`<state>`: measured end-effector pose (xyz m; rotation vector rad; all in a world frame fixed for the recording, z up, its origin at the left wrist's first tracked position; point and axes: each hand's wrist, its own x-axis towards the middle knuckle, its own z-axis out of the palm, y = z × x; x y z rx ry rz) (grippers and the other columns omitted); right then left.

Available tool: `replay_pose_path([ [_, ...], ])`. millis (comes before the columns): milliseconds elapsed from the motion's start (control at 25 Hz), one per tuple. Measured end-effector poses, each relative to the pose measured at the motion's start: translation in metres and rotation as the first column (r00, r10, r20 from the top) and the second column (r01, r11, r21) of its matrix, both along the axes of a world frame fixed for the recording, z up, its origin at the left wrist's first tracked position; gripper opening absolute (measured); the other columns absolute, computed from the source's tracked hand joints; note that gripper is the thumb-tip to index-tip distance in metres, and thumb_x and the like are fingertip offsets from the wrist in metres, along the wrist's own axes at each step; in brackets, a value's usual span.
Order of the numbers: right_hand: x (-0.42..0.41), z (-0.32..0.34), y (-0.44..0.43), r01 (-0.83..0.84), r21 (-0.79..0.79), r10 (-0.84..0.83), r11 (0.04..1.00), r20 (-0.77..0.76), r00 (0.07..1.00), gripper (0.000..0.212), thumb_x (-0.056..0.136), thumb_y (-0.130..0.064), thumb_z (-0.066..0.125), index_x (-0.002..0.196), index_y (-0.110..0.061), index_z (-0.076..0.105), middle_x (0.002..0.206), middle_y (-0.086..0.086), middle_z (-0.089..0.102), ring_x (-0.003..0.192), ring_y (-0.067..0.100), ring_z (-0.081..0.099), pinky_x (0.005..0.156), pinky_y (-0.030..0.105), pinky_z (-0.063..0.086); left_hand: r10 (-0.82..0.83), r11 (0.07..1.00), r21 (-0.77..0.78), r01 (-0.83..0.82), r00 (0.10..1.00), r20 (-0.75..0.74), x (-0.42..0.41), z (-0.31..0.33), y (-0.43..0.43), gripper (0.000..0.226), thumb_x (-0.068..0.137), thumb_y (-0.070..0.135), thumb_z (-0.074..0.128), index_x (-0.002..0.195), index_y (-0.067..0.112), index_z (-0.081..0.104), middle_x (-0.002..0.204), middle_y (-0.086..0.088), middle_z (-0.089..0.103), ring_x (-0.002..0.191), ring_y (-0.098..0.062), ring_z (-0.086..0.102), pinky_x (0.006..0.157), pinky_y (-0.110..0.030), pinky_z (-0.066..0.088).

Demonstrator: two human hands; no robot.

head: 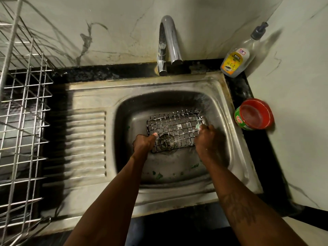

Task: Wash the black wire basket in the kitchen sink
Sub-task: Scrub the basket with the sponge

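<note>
Lying in the sink (177, 82), the basket (174, 128) is gripped by the left hand (144, 142) while the right hand (205, 139) clutches a scrubber (199, 126).

Two things on the worktop carry print. The round tub (254, 114) to the right of the sink shows the brand "EXO" in white letters on a red patch, set on its green side. The clear pump bottle (237, 58) in the corner has a yellow label — its top line seems to read "BAYS", with a larger word below that looks like "GEL". The finer lines and the small white sticker above are too small to read.
</note>
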<state>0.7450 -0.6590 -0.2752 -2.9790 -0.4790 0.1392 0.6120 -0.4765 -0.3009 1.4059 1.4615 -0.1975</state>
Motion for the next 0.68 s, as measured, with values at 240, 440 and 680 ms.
replay_pose_path([
  [240, -0.062, -0.003, 0.034, -0.327, 0.178, 0.355, 0.928, -0.157, 0.922, 0.022, 0.084, 0.004, 0.064, 0.102, -0.003, 0.072, 0.097, 0.016, 0.065, 0.088, 0.03, 0.061, 0.071, 0.032, 0.049, -0.032, 0.999, 0.036, 0.035, 0.998, -0.061, 0.003, 0.012, -0.002, 0.046, 0.09, 0.055, 0.07, 0.076, 0.013, 0.058, 0.077, -0.003, 0.061, 0.072, -0.017, 0.057, 0.078, -0.033, 0.055],
  [440, -0.054, 0.017, 0.056, -0.213, 0.384, 0.33, 0.898, -0.268, 0.905, 0.015, 0.097, -0.008, 0.063, 0.085, -0.009, 0.073, 0.075, -0.001, 0.064, 0.063, 0.008, 0.057, 0.054, 0.019, 0.045, -0.221, 0.96, 0.16, 0.231, 0.972, -0.079, 0.002, 0.038, 0.0, 0.039, 0.091, 0.048, 0.071, 0.084, 0.01, 0.068, 0.086, -0.008, 0.072, 0.082, -0.022, 0.069, 0.081, -0.035, 0.062],
  [680, -0.017, 0.067, 0.011, -0.094, 0.562, 0.102, 0.822, 0.017, 0.995, 0.006, 0.086, -0.017, 0.07, 0.089, -0.013, 0.075, 0.077, 0.005, 0.073, 0.068, 0.019, 0.067, 0.059, 0.019, 0.039, -0.262, 0.897, 0.383, 0.223, 0.964, 0.054, 0.043, 0.106, -0.026, 0.022, 0.091, 0.022, 0.059, 0.078, 0.008, 0.071, 0.073, -0.004, 0.068, 0.065, -0.013, 0.06, 0.062, -0.023, 0.045],
])
